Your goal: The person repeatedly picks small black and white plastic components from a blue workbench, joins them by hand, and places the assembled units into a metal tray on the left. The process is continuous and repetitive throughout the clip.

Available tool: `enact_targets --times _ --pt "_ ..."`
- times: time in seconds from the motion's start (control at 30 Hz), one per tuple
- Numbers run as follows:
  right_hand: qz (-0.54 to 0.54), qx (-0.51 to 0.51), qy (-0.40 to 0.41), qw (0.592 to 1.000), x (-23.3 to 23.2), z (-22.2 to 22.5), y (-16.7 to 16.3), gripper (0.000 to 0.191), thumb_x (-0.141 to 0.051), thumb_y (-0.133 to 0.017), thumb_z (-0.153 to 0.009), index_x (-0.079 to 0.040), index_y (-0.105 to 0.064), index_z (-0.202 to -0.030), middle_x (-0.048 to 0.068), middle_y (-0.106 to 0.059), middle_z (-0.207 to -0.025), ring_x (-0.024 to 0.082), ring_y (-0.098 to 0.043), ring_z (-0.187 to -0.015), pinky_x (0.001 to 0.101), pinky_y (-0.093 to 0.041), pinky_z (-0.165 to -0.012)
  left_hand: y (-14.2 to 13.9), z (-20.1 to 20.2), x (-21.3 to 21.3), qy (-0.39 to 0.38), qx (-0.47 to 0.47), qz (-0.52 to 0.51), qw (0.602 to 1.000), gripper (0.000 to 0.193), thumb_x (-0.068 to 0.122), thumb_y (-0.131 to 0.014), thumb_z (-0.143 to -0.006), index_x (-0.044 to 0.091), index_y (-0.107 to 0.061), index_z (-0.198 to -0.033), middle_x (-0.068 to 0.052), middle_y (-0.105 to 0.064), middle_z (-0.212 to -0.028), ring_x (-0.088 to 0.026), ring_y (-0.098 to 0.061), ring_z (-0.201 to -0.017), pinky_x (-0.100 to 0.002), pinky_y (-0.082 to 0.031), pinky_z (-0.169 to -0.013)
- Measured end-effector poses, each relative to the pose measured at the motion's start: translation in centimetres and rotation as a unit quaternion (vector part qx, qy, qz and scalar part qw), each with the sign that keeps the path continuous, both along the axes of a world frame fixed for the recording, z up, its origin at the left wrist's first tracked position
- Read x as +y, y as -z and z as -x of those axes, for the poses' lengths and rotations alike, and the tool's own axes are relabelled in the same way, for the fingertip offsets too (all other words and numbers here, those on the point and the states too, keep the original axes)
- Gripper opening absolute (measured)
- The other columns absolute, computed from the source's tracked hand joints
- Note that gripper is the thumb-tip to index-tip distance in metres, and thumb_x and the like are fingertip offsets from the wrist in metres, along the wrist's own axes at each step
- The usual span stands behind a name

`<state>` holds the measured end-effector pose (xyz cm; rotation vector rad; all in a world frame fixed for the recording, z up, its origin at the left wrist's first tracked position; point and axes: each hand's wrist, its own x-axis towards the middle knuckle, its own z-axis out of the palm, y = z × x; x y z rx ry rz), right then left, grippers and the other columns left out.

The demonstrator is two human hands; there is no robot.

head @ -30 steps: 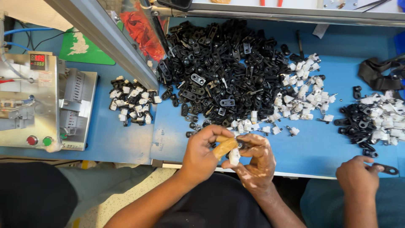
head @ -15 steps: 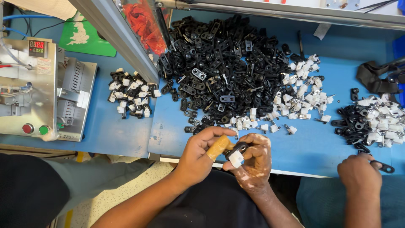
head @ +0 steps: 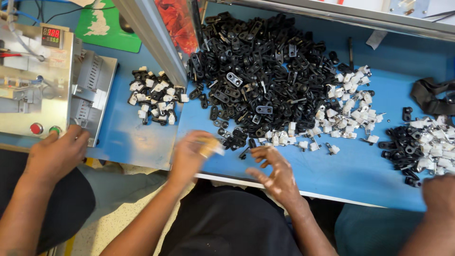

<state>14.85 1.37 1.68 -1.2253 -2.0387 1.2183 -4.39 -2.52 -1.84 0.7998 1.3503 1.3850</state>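
The person's left hand [head: 189, 154] hovers over the near edge of the blue workbench top [head: 360, 166], its fingers curled around a small tan and white plastic part [head: 210, 147] that sticks out past the fingertips on the side toward the other hand; motion blur smears both, so the grasp reads as a pinch between thumb and fingers, but the exact contact cannot be made out. The part's long axis seems to run roughly level across the view, pointing away from the palm toward the right and slightly up toward the big heap of black plastic clip pieces [head: 258, 71], though the blur leaves its true shape unclear. The right hand [head: 277, 173] is just beside it, apart from the part, palm down with fingers spread and loose, grasping nothing; its fingertips lie near a few stray black pieces at the foot of the heap. A scatter of small white plastic pieces [head: 350, 106] lies along the heap's right flank. Left of a slanting grey metal frame post [head: 151, 40], a small cluster of mixed black and white pieces [head: 154, 99] sits on the blue surface. Further left, another person's hand [head: 57, 154] rests against the front of a grey metal machine box with red and green buttons [head: 42, 80]. At the far right, a second mixed pile of black and white pieces [head: 422, 142] lies near another person's hand [head: 438, 194], only partly in view
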Motion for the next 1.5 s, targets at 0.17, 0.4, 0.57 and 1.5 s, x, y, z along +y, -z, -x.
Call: enact_targets --times 0.17,0.4,0.57,1.5 --pt "0.127 -0.196 0.183 0.955 0.8 -1.5 2.0 0.029 -0.021 -0.057 -0.069 -0.008 -0.05 -0.094 0.009 -0.055 -0.088 0.017 -0.056 -0.074 0.0285 -0.049 -0.061 1.4 7.5 1.5 -0.228 0.293 0.016 0.928 0.015 0.007 -0.063 -0.072 0.002 -0.054 -0.084 -0.007 -0.058 -0.081 -0.014 -0.055 -0.071 -0.021 -0.044 -0.062" --pt "-0.092 -0.266 0.098 0.955 0.9 -0.9 5.0 0.038 -0.018 -0.061 -0.066 -0.011 -0.051 -0.102 0.018 -0.045 -0.094 0.023 -0.052 -0.073 0.0327 -0.047 -0.062 0.6 2.7 2.4 -0.067 0.484 -0.105 0.866 0.026 0.022 -0.068 -0.064 0.006 -0.058 -0.081 -0.012 -0.052 -0.091 -0.028 -0.043 -0.099 -0.04 -0.031 -0.088" --pt "-0.077 -0.217 0.145 0.962 0.6 -1.0 6.5 0.026 -0.011 -0.058 -0.069 -0.006 -0.048 -0.092 0.013 -0.046 -0.087 0.022 -0.051 -0.07 0.0335 -0.046 -0.061 2.2 -3.7 1.5 0.126 0.579 -0.156 0.791 0.027 0.028 -0.068 -0.056 0.009 -0.059 -0.073 -0.016 -0.042 -0.105 -0.034 -0.029 -0.109 -0.052 -0.018 -0.088" --pt "-0.132 0.15 0.122 0.972 -1.1 -1.3 -2.1 0.025 0.005 -0.059 -0.066 0.0 -0.051 -0.089 0.009 -0.055 -0.087 0.016 -0.055 -0.077 0.0245 -0.045 -0.067 -2.5 -5.3 1.7 0.182 -0.279 0.084 0.939 0.016 0.014 -0.053 -0.079 0.001 -0.059 -0.088 -0.003 -0.054 -0.067 -0.008 -0.05 -0.06 -0.023 -0.042 -0.057"
